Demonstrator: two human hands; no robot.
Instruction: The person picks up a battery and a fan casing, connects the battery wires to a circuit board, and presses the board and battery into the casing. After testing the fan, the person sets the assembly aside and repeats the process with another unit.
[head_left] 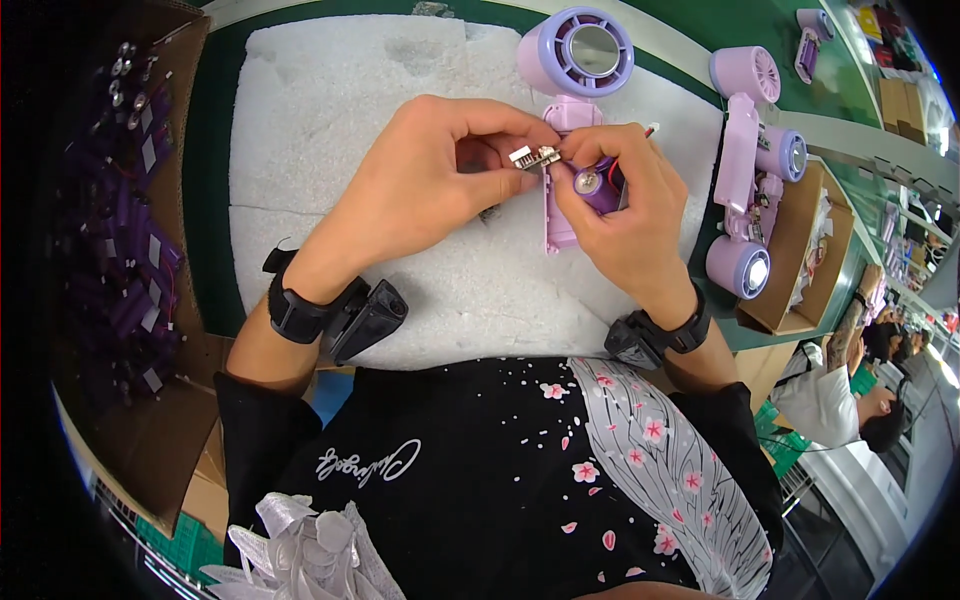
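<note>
Between the thumb and fingers of my left hand [415, 185] is a small circuit board [533, 158] with metal and white connectors. My right hand [640, 215] grips a purple cylindrical battery [592, 190] with its metal end showing, and its thumb and index fingertips meet the board's right end. A red wire shows beside the battery. Beneath both hands lies a handheld fan with an opened pink-purple handle shell [562, 232], partly covered by my fingers. Its round lilac fan head [540, 65] points away from me.
Everything rests on a white foam pad [320, 100] over a green table. At left stands a cardboard box [190, 130] of purple batteries with boards. Several fans [738, 170] and a smaller cardboard box [845, 215] are at right. A co-worker [825, 405] sits farther right.
</note>
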